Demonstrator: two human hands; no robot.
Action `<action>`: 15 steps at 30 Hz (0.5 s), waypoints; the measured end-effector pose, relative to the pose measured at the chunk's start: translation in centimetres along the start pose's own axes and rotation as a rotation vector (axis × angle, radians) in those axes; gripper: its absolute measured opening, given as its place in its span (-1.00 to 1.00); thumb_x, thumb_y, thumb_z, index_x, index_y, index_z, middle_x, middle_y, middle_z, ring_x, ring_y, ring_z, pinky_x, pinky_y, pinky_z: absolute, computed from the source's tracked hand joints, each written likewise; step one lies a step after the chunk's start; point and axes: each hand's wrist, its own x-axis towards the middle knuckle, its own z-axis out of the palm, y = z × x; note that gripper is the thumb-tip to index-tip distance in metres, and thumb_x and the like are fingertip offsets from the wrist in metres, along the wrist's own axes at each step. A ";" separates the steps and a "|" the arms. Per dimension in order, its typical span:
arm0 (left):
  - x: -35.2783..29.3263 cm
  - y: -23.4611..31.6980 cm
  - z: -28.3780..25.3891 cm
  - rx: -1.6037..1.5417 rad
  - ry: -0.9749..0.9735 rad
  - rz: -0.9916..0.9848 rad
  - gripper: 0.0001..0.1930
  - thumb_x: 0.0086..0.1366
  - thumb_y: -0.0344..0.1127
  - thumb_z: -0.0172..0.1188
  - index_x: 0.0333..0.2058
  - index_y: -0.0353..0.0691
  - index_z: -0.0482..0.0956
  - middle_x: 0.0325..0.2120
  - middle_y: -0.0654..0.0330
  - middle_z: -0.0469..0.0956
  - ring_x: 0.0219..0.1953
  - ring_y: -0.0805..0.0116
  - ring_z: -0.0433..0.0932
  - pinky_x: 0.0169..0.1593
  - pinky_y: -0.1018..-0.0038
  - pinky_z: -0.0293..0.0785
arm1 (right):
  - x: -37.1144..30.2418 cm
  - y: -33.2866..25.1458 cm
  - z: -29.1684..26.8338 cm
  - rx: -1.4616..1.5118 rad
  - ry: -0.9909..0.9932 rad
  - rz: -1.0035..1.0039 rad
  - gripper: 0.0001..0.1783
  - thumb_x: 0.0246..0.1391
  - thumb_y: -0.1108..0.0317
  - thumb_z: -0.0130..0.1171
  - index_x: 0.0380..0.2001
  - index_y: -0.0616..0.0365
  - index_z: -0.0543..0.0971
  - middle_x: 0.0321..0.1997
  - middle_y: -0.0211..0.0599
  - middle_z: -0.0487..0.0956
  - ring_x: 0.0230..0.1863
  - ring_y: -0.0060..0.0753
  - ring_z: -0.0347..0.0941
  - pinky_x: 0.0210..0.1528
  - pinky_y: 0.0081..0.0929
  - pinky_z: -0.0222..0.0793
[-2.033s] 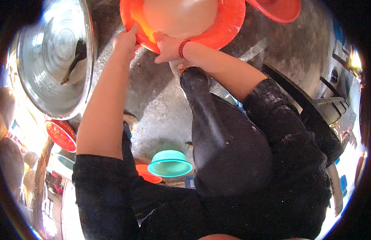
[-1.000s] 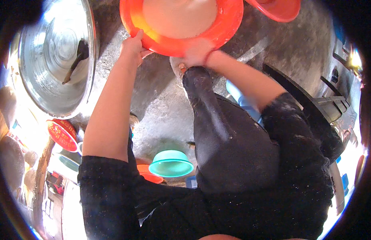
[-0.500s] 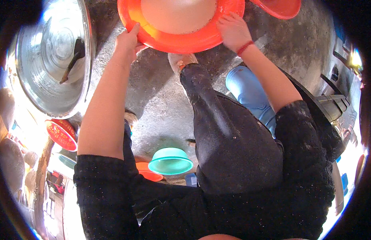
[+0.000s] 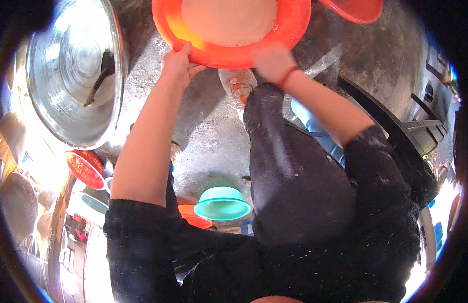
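Rough grey concrete floor (image 4: 213, 146) fills the view, wet-looking in patches. To the left sits a wide steel basin (image 4: 75, 70) with a dark utensil lying in it. Ahead, at the top edge, the orange basin (image 4: 229, 53) holds pale liquid, and both hands grip its near rim, probably to steady or tilt it. The left hand (image 4: 177, 63) curls closed over the lip; the right hand (image 4: 271, 63) presses against the rim (blurred, so its finger spread is unclear). A teal bowl (image 4: 221, 203) lies upturned below.
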 end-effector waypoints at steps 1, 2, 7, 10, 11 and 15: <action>0.1 0.2 0.0 0.006 0.014 0.007 -0.55 0.58 -0.12 0.05 0.22 -0.35 0.37 0.03 -0.07 0.60 -0.05 -0.01 0.70 -0.04 0.13 0.76 | -0.6 2.4 -0.4 -0.167 -0.009 0.091 -0.79 0.10 0.32 0.10 -0.31 0.12 0.69 -0.24 -0.12 0.70 -0.15 -0.01 0.67 -0.07 -0.04 0.58; 0.2 0.3 0.1 0.009 0.021 0.007 -0.54 0.58 -0.11 0.06 0.23 -0.35 0.36 0.03 -0.08 0.60 -0.05 -0.02 0.71 -0.03 0.13 0.76 | -1.4 4.8 -0.9 -0.259 0.124 0.041 -0.78 0.13 0.35 0.07 -0.27 0.10 0.69 -0.25 -0.17 0.69 -0.13 -0.04 0.66 -0.04 -0.04 0.56; 1.0 -0.1 0.3 -0.007 0.042 0.017 -0.53 0.56 -0.10 0.09 0.21 -0.37 0.38 -0.01 -0.08 0.62 -0.12 0.01 0.72 -0.10 0.18 0.77 | 2.5 -0.6 1.5 0.064 -0.145 0.061 -0.68 0.10 0.24 0.12 -0.16 0.16 0.66 -0.20 -0.12 0.71 -0.10 0.00 0.66 -0.04 -0.10 0.56; 1.8 0.2 -0.5 0.008 0.039 0.056 -0.56 0.54 -0.12 0.12 0.14 -0.40 0.44 -0.10 -0.08 0.65 -0.21 0.08 0.74 -0.26 0.28 0.80 | 8.3 -8.6 2.6 0.370 -0.001 -0.009 -0.65 0.05 0.26 0.17 -0.13 0.20 0.63 -0.16 0.09 0.70 -0.11 0.15 0.67 -0.06 -0.06 0.57; 2.2 0.7 -1.3 0.058 0.017 0.079 -0.56 0.53 -0.11 0.14 0.12 -0.40 0.46 -0.12 -0.07 0.66 -0.24 0.09 0.74 -0.27 0.29 0.79 | 9.8 -10.3 2.5 0.581 0.120 0.016 -0.66 0.04 0.26 0.19 -0.14 0.19 0.64 -0.17 0.12 0.70 -0.11 0.17 0.66 -0.04 -0.05 0.58; 4.1 2.9 -4.6 0.198 0.058 0.088 -0.55 0.48 -0.11 0.22 0.08 -0.43 0.49 -0.16 -0.05 0.67 -0.31 0.14 0.74 -0.30 0.32 0.79 | 8.6 -7.8 0.6 0.453 -0.187 -0.010 -0.72 0.04 0.29 0.21 -0.24 0.27 0.64 -0.22 0.11 0.70 -0.09 0.12 0.68 -0.06 -0.03 0.59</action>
